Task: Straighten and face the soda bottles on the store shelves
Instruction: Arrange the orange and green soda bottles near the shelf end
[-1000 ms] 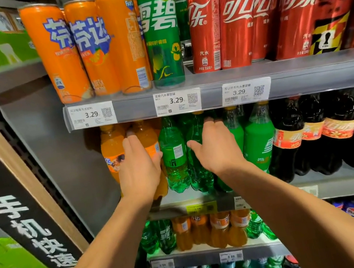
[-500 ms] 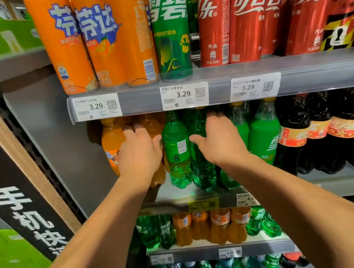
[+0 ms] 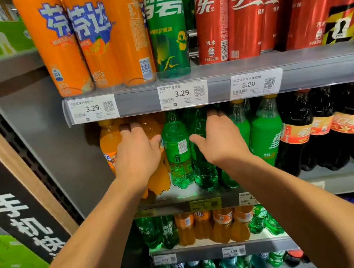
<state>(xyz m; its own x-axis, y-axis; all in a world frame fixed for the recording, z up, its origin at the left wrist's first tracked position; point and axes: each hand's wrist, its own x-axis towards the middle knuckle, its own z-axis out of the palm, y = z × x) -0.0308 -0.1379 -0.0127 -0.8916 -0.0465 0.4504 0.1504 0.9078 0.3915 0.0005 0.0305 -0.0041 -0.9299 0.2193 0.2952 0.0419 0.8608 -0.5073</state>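
Still, both hands stay cupped: left hand [image 3: 137,150] on orange bottle [image 3: 159,179], right hand [image 3: 220,138] on green bottle [image 3: 204,171].

The price strip [image 3: 222,87] under the can shelf carried three tags, each reading 3.29: the left tag [image 3: 93,109], the middle tag [image 3: 183,94] and the right tag [image 3: 256,84]. Above the strip, orange cans [image 3: 53,44] bore 芬达, a green can [image 3: 165,24] 雪碧, red cans [image 3: 247,3] 可口可乐 with 汽水. Below it, a cola bottle label [image 3: 299,133] showed 可口. Left of the strip, a black sign [image 3: 16,209] read 手机快. A lower tag [image 3: 233,251] read 3.59.
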